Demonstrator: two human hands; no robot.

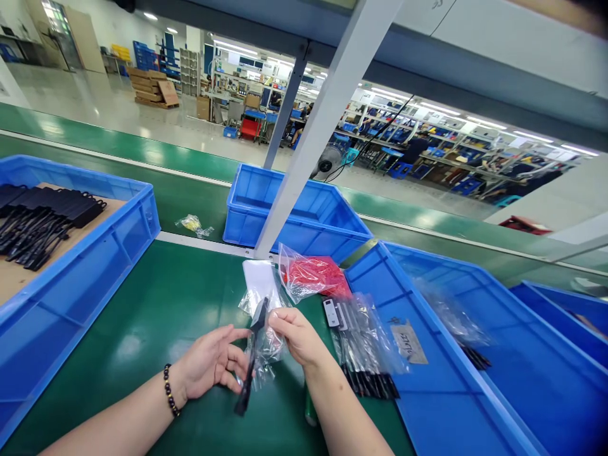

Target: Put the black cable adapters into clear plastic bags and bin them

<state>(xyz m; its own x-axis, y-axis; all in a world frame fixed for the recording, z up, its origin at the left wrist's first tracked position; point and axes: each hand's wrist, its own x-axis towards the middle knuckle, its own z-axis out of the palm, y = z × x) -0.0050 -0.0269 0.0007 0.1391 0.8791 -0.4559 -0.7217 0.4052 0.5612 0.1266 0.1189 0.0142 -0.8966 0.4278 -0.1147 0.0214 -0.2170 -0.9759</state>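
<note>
The right hand, forearm angled up-left, clamped the cable's upper end between thumb and finger, above the bench. The left hand, fingers parted, was beside it; contact was indeterminable. Bags lay nearby; a post partly hid the rear bin.

Head-worn view, facing forward and down, close above green worktop
</note>
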